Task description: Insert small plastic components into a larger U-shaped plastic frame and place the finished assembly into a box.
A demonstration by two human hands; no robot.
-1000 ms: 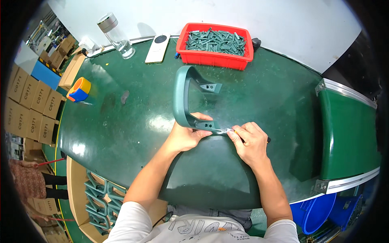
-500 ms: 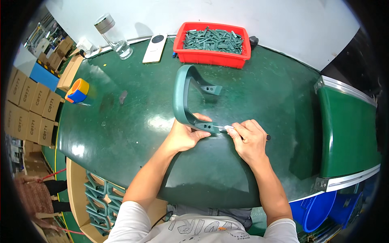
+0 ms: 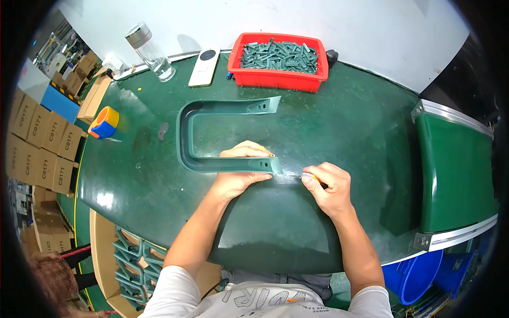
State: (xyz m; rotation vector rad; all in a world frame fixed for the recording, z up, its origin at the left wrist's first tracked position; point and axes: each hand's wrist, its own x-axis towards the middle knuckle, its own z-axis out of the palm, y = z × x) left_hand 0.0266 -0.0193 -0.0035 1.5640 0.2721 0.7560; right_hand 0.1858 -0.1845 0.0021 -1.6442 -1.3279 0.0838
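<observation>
A green U-shaped plastic handle (image 3: 183, 135) lies level over the table, its two flat ends pointing right. My left hand (image 3: 233, 183) is closed around the nearer arm of it, thumb and fingers close to the end with the small holes. My right hand (image 3: 331, 188) grips a slim tool with a thin metal tip (image 3: 292, 176) and a partly visible yellow-and-dark grip; my fingers hide most of it. The tip sits just right of the handle's near end, and I cannot tell whether they touch.
A red bin (image 3: 281, 79) full of small green strips stands at the back, beside a phone (image 3: 204, 68) and a glass bottle (image 3: 159, 63). A tape roll (image 3: 103, 123) is at left. A carton (image 3: 101, 249) holds more green handles. A conveyor (image 3: 456, 169) adjoins the right.
The green handle has turned in my left hand, its bend swinging left and toward me and its arms lying flatter. My right hand has shifted slightly right, drawing the tool's tip off the end.
</observation>
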